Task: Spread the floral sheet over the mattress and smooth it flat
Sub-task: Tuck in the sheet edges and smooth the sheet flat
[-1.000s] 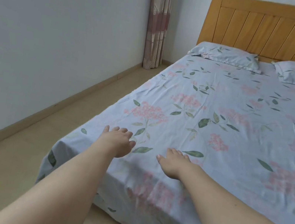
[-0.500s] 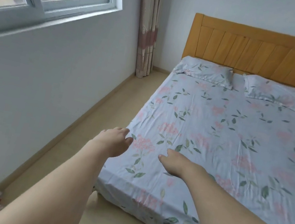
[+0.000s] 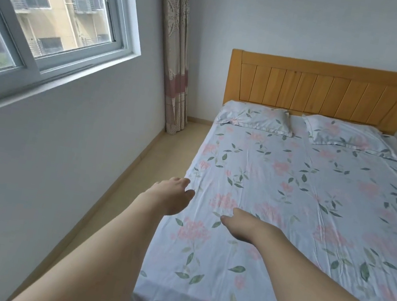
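Observation:
The pale blue floral sheet [image 3: 297,198] lies spread over the whole mattress, mostly flat with fine creases near the left edge. My left hand [image 3: 174,196] hovers at the sheet's left edge, palm down, fingers loosely curled and holding nothing. My right hand [image 3: 240,223] is stretched out low over the sheet, palm down, fingers extended and empty; whether it touches the cloth I cannot tell. Both forearms reach in from the bottom of the view.
Two matching floral pillows [image 3: 255,116] [image 3: 349,136] lie against the wooden headboard [image 3: 320,89]. A narrow strip of floor [image 3: 165,155] runs between the bed and the left wall, which has a window [image 3: 44,14]. A curtain [image 3: 177,49] hangs in the corner.
The view has risen and pulled back, now showing the window and whole headboard. Both hands have lifted from pressing on the sheet near the foot corner and reach further up the bed.

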